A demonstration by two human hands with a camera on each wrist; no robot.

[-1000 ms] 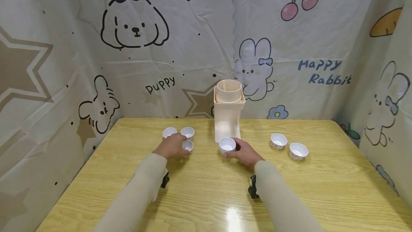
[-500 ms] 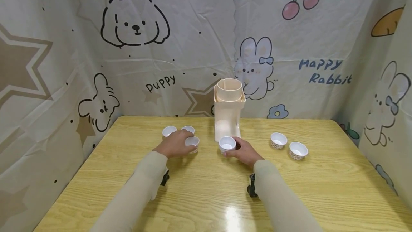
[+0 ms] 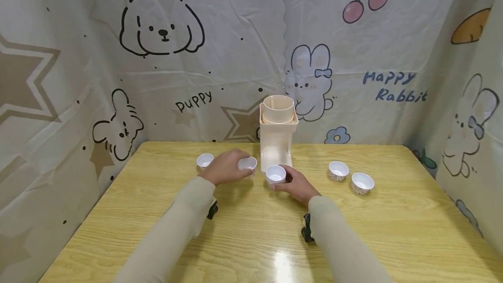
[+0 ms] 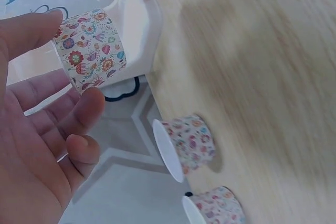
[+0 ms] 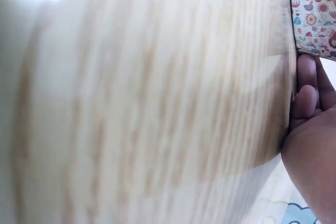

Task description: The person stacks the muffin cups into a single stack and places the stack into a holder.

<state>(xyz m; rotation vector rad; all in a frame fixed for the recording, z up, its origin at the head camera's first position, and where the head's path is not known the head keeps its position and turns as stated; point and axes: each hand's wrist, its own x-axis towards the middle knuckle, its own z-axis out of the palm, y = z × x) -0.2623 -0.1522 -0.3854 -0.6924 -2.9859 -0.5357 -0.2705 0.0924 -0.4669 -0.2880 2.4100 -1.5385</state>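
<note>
Head view: just left of the beige stand (image 3: 270, 143), the left hand (image 3: 225, 167) pinches a raised cup (image 3: 248, 166) between thumb and fingers; directly before the stand, the right hand (image 3: 299, 185) grips the front cup (image 3: 276, 175). Right of the stand are an inner cup (image 3: 338, 171) and an outer cup (image 3: 362, 183); left of it, a far cup (image 3: 204, 161), partly covered by the left hand. Left wrist view: a middle cup (image 4: 187, 144), hidden in the head view, stands left of the stand; the front cup is cut off. Right wrist view: table (image 5: 136, 103) predominates; fingers bend beside the cropped front cup, their full grip out of frame.
</note>
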